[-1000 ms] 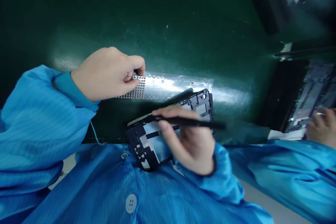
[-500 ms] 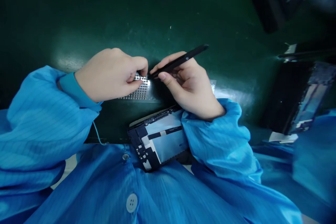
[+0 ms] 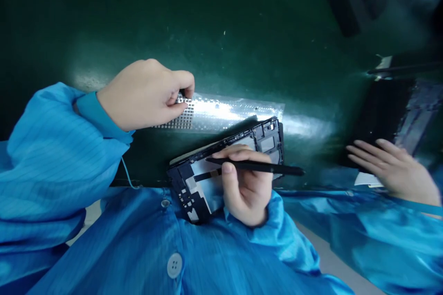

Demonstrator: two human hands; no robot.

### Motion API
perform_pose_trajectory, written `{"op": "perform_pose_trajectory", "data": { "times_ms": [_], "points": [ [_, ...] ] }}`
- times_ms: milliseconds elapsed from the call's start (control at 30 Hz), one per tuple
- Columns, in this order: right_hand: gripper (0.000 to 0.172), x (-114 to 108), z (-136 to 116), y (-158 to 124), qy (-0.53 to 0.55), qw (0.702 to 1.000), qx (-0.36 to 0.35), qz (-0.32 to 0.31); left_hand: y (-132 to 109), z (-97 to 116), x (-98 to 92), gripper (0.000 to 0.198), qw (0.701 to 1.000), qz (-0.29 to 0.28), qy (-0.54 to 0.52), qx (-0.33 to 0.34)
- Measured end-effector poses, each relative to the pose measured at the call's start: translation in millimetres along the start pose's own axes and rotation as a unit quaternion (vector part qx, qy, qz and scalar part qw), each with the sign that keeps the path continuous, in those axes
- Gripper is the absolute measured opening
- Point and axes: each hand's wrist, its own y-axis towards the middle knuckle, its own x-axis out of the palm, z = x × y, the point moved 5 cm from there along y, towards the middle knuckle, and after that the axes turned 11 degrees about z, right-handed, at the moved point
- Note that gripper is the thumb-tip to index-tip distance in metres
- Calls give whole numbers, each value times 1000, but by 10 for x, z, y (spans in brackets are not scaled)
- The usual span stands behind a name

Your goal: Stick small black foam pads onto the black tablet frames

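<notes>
My left hand (image 3: 147,97) is closed in a pinch on a clear sheet (image 3: 238,107) at its end with a grid of small grey square pads (image 3: 185,116). My right hand (image 3: 247,184) grips slim black tweezers (image 3: 256,165), their pointed tip over the phone's inner parts near the blue-silver area. Below the sheet an opened phone (image 3: 200,193) lies tilted at the table edge against my smock, with black frame, small components and a dark strip showing. My right hand covers part of it. Whether the tip touches the phone or carries a pad, I cannot tell.
On the right, a co-worker's hand (image 3: 398,168) lies by a dark device (image 3: 380,110). Another blurred dark object (image 3: 346,4) stands at the upper right. A white slip (image 3: 367,179) sits at the table edge. The green table (image 3: 207,4) carries tiny scraps.
My right hand has moved from the pad grid down and right to over the phone with the tweezers, uncovering the clear sheet. My left hand stays. A co-worker's hand has appeared at right.
</notes>
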Motion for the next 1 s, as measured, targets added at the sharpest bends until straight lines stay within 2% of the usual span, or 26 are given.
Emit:
{"op": "perform_pose_trajectory", "data": {
  "times_ms": [167, 333, 400, 533, 567, 633, 767, 867, 1000],
  "points": [
    [28, 99, 77, -60, -20, 999, -35, 0, 2, 0, 5, 24, 1000, -14, 16, -7],
    [44, 73, -128, -4, -100, 990, -80, -65, -3, 5, 7, 25, 1000, -12, 23, -5],
    [41, 62, -186, 155, -117, 987, -65, -94, -4, 0, 4, 25, 1000, -7, 14, -1],
    [14, 175, -19, 746, -77, 987, -22, -141, 1, -8, -10, 23, 1000, 3, -5, 8],
    [13, 230, 70, 890, -64, 985, -16, -157, 2, -9, -12, 23, 1000, 2, -2, 8],
    [23, 337, 246, 1098, -40, 981, -8, -190, 1, -8, -9, 24, 1000, -3, 8, 8],
    [31, 406, 426, 1183, -17, 978, 16, -209, 3, 2, 13, 27, 999, -15, 30, 2],
    [30, 389, 416, 1145, -16, 978, 22, -207, 21, 30, 16, 27, 999, -22, 41, -4],
    [26, 424, 390, 1195, -51, 975, -12, -217, 38, 78, -24, 28, 997, -51, 53, -27]
  ]
}}
